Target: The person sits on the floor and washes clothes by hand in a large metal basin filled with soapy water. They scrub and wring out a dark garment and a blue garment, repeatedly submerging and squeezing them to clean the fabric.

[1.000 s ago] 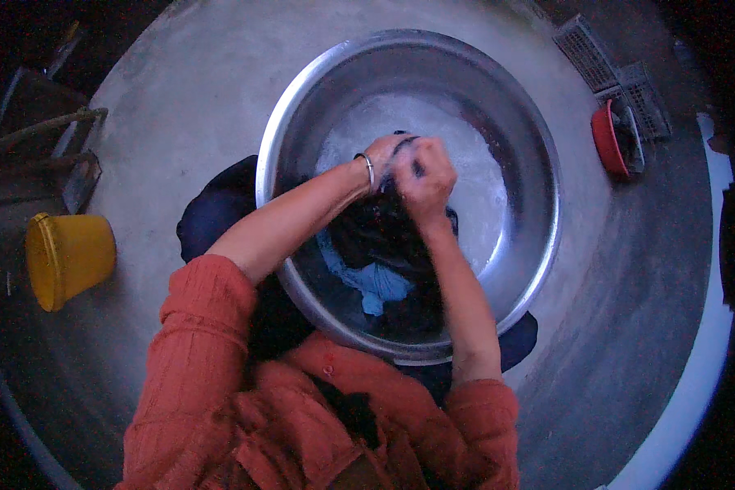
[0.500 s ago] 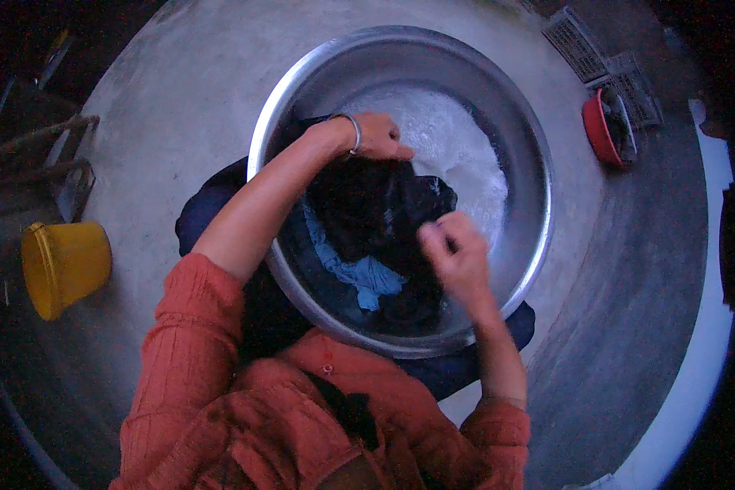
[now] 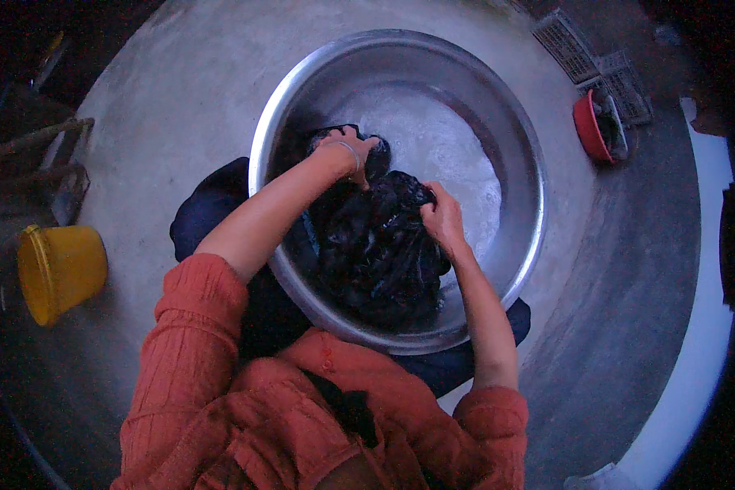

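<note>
Glistening black cloth lies bunched in the near-left part of a wide, round, silver metal basin, the cloth's far-right edge pinched by the right hand, while the left hand rests, fingers spread, on its far-left portion.

Left forearm slants up and rightward; left hand palm down, fingers splayed. Right forearm angles up-left; right hand pinches, fingers curled.
</note>
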A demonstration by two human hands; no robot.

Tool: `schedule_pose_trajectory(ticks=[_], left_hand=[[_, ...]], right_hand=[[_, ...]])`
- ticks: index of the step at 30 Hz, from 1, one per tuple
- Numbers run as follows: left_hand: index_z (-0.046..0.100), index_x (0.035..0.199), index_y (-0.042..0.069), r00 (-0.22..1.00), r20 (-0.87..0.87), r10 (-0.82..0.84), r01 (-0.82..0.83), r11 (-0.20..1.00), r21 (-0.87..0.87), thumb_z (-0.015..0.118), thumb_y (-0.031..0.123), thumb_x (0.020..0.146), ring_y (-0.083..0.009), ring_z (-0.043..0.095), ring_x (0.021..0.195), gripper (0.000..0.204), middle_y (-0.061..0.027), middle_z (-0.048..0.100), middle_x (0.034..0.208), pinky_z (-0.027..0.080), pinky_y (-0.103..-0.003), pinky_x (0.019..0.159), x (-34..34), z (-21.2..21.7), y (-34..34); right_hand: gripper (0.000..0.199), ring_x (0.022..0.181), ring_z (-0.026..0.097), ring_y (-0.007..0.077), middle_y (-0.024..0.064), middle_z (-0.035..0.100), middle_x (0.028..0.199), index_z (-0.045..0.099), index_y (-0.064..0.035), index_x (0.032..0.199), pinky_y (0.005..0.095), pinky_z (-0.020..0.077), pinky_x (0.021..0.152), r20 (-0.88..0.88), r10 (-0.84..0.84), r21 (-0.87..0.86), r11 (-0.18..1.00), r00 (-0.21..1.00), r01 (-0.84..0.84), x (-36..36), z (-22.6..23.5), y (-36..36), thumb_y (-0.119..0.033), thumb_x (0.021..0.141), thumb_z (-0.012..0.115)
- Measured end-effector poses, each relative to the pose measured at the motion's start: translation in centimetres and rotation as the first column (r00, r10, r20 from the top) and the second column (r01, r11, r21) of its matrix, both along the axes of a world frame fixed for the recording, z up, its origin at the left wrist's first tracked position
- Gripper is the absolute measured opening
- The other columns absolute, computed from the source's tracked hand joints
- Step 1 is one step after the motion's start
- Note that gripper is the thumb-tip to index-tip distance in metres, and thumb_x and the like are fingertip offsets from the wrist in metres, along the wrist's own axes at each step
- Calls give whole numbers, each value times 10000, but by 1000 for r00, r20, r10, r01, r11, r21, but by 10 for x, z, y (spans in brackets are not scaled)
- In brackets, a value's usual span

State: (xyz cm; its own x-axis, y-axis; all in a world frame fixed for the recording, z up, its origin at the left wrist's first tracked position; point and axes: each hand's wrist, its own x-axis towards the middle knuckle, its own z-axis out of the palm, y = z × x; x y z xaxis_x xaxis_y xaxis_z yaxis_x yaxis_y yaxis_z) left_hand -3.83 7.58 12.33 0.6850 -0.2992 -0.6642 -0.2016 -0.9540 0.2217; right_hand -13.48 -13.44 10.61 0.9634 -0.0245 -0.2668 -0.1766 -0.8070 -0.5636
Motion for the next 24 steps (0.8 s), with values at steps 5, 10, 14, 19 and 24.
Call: schedule_pose_trajectory(ticks=[5,10,14,19,24], left_hand=[[240,1324,344,975,143,-169,173,985,-15,770,409,555,-376,194,1259,936,-134,235,1361,256,-625,925,-5,1,-5],[266,1313,345,948,88,-306,314,945,-95,774,410,540,-363,132,1284,927,-88,202,1390,194,-681,911,-12,-10,-19],[255,1317,340,952,-41,-303,303,953,-12,786,406,522,-373,122,1286,958,-78,165,1407,174,-688,915,-16,-10,-19],[236,1332,269,985,170,-39,31,998,51,770,458,530,-394,155,1268,981,-131,135,1401,255,-691,864,-23,-8,-20],[436,1231,141,988,83,129,-127,991,-29,713,320,632,-346,458,1111,684,-187,433,1241,426,-455,866,-3,-33,-11]], right_hand=[[323,835,568,346,190,573,929,554,-58,1018,409,454,727,260,9,102,994,966,-37,-46,63,7,-46,708,462],[263,797,581,325,190,588,892,577,-52,981,382,463,708,-70,413,1,910,908,-414,-99,110,19,-68,724,521],[219,708,586,308,194,597,775,613,-45,920,372,466,669,-393,591,292,806,704,-514,-88,112,10,-172,743,593],[407,830,558,300,173,568,935,556,-83,1066,386,445,729,74,269,33,962,960,-272,-28,48,10,-239,703,653],[564,958,488,331,179,485,1073,475,-161,1163,394,415,809,11,403,-319,869,915,-379,4,-26,22,-245,648,687]])
